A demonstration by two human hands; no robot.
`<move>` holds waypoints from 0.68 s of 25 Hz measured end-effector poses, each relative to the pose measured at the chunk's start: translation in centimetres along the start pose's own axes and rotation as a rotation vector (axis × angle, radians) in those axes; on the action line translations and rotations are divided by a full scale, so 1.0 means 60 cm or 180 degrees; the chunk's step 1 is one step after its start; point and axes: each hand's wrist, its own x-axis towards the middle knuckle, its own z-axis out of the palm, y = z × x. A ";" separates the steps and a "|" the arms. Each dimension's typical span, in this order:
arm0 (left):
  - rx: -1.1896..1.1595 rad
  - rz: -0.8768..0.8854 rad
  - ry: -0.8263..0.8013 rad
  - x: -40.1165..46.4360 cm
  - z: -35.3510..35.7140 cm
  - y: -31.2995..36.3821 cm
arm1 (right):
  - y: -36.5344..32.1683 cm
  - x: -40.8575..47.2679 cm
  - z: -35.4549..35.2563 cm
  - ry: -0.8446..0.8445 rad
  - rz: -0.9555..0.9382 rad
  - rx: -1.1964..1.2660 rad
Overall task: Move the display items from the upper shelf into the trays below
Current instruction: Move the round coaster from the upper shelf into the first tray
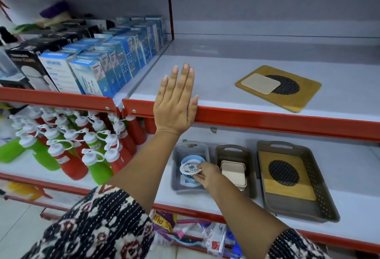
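Note:
My left hand (pixel 176 102) lies flat and open on the front edge of the upper shelf (pixel 267 118), holding nothing. My right hand (pixel 206 173) is down in the small grey tray (pixel 176 154) on the lower shelf, pinching a round white patterned disc (pixel 190 168) over a light blue round item (pixel 192 159). On the upper shelf lies a wooden board with a dark mesh circle (pixel 287 92) and a beige square piece (pixel 260 83) on top of it. The middle brown tray (pixel 234 151) holds stacked beige squares (pixel 234 171). The large brown tray (pixel 320 195) holds another wooden board (pixel 287 188).
Blue and black product boxes (pixel 98 67) fill the upper shelf to the left of a red upright. Red and green bottles with white caps (pixel 67 147) lie on the lower shelf at left. Packaged goods (pixel 195 236) sit on the shelf below.

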 end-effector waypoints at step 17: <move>-0.0056 -0.0039 -0.0209 0.001 -0.009 0.002 | 0.023 -0.085 -0.114 0.0427 -0.4304 -0.5265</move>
